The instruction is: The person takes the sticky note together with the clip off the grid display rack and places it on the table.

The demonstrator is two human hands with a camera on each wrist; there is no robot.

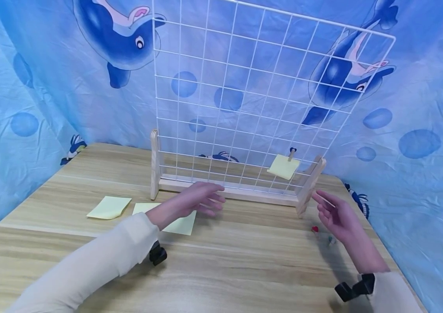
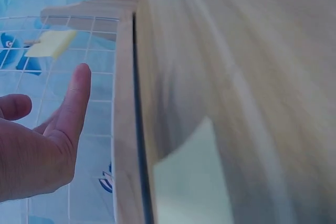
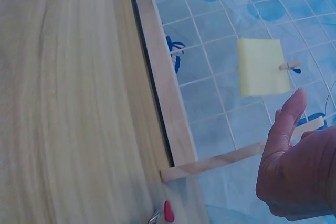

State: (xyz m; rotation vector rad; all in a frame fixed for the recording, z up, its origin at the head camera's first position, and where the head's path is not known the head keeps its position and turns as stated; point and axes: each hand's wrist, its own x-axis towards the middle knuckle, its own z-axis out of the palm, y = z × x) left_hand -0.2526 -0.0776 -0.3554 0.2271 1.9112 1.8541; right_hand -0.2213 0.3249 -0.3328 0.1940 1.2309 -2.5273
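A white wire grid (image 1: 253, 100) stands upright in a wooden base (image 1: 229, 191) at the back of the table. One yellow note (image 1: 283, 167) hangs from it by a small wooden clothespin (image 1: 291, 154); the same note (image 3: 262, 66) shows in the right wrist view. Two more yellow notes (image 1: 109, 207) (image 1: 178, 221) lie flat on the table. My left hand (image 1: 202, 199) hovers above the second note, fingers relaxed, holding nothing. Over near the base's right foot, my right hand (image 1: 333, 213) is also relaxed and holds nothing. Small clips, one red (image 1: 315, 229), lie beside it.
The wooden table (image 1: 221, 261) is hemmed in by a blue dolphin-print cloth (image 1: 49, 87) behind and on both sides. The table's right edge runs close to my right wrist.
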